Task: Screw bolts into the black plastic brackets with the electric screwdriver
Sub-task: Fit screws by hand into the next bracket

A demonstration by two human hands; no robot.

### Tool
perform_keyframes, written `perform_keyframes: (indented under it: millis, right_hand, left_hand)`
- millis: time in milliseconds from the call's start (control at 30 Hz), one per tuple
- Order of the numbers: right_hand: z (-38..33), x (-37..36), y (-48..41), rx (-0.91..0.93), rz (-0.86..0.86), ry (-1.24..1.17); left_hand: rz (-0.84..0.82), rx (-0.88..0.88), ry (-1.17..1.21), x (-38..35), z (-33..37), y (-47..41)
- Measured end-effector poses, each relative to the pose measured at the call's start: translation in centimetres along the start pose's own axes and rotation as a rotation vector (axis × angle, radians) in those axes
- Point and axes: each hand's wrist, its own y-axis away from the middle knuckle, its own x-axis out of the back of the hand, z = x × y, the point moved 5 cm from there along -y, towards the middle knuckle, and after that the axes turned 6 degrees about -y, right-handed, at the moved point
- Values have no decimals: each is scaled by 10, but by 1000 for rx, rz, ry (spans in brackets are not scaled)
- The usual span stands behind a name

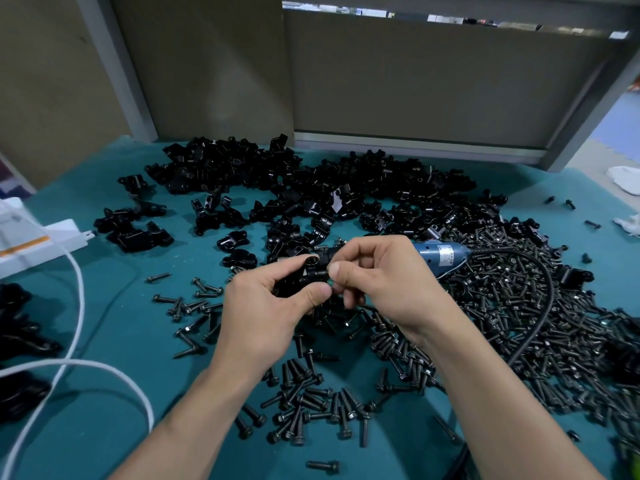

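I am seeing the left hand point(266, 306) gripping a bracket point(294, 284) above the middle of the table point(104, 341), fingers curling round it. A bolt point(320, 273) is entering the bracket's hole, and the right hand point(388, 282) is pinching it, so the hands are meeting. I am judging that the bolt may be starting crooked and crossing the thread, or slipping down among the loose bolts point(519, 323). The screwdriver point(443, 256) is lying just beyond the right hand; reaching for it may be tilting the unseated bolt.
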Motion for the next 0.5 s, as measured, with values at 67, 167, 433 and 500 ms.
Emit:
perform_keyframes:
  millis: [67,167,433,500]
  right_hand:
    - [-1,1,0,3,-15,-20]
    - [-2,2,0,19,-35,-33]
    - [-8,5,0,87,-72,-68]
    - [-9,4,0,96,-87,-72]
  left_hand:
    - [-23,6,40,-2,2,0]
    - [-61,17,96,-5,5,1]
    - [-122,40,280,-12,15,2]
    - [-134,40,312,-12,16,2]
